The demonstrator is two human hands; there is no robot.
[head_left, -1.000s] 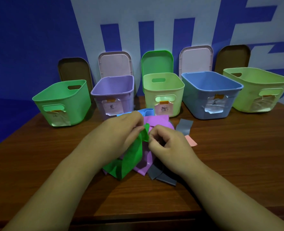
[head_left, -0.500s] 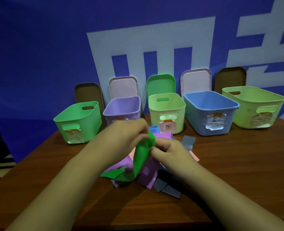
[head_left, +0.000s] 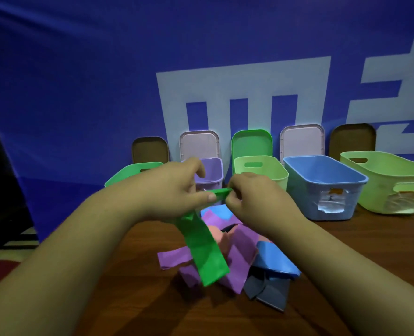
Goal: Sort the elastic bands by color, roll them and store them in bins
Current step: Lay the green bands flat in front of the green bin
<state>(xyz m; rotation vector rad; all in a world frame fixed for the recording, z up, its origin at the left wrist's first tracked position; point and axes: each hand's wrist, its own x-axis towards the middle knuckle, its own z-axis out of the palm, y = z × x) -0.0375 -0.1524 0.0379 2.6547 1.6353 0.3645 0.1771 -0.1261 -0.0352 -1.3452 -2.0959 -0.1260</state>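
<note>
My left hand [head_left: 174,190] and my right hand [head_left: 254,197] pinch the top end of a green elastic band [head_left: 206,251] between them, lifted above the table. Its free length hangs down over a heap of bands: purple [head_left: 239,241], pink [head_left: 216,236], blue [head_left: 271,259] and dark grey [head_left: 269,294]. Behind stand the bins: a green bin [head_left: 125,173] partly hidden by my left hand, a purple bin [head_left: 213,169], a light green bin [head_left: 261,168], a blue bin [head_left: 322,185] and a large light green bin [head_left: 390,183].
Several lids [head_left: 252,144] lean upright against the blue and white wall behind the bins. The bins carry paper labels on their fronts. The wooden table [head_left: 358,241] ends at the left near my left forearm.
Both hands have risen with the green band, so its free end now hangs off the heap. The camera has tilted up, showing more wall.
</note>
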